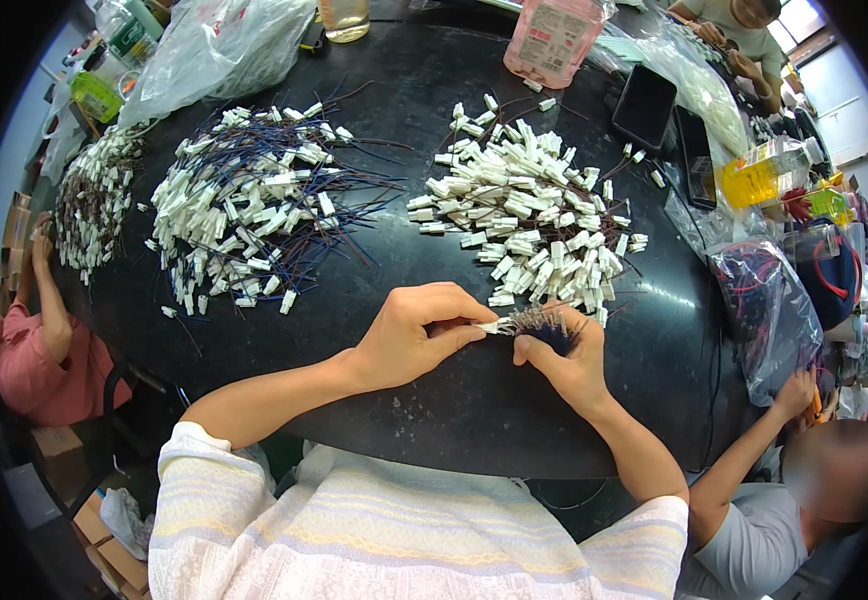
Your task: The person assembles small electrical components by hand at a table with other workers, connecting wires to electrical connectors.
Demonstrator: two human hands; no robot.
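My left hand (419,335) pinches a small white plastic connector (495,326) between thumb and fingertips. Right beside it, my right hand (572,365) is closed round a bundle of thin dark wires (551,330) whose metal-tipped ends fan out toward the connector. Whether a wire sits inside the connector is too small to tell. Just beyond my hands lies a heap of white connectors with brown wires (544,210). Farther left is a second heap of white connectors with blue wires (244,215).
A third connector pile (99,200) lies at the far left, near a person in pink (54,365). Two dark phones (645,108), a pink bottle (554,45), a yellow-liquid bottle (766,172) and a clear bag of wires (766,310) stand around. Another person (754,520) works at the right.
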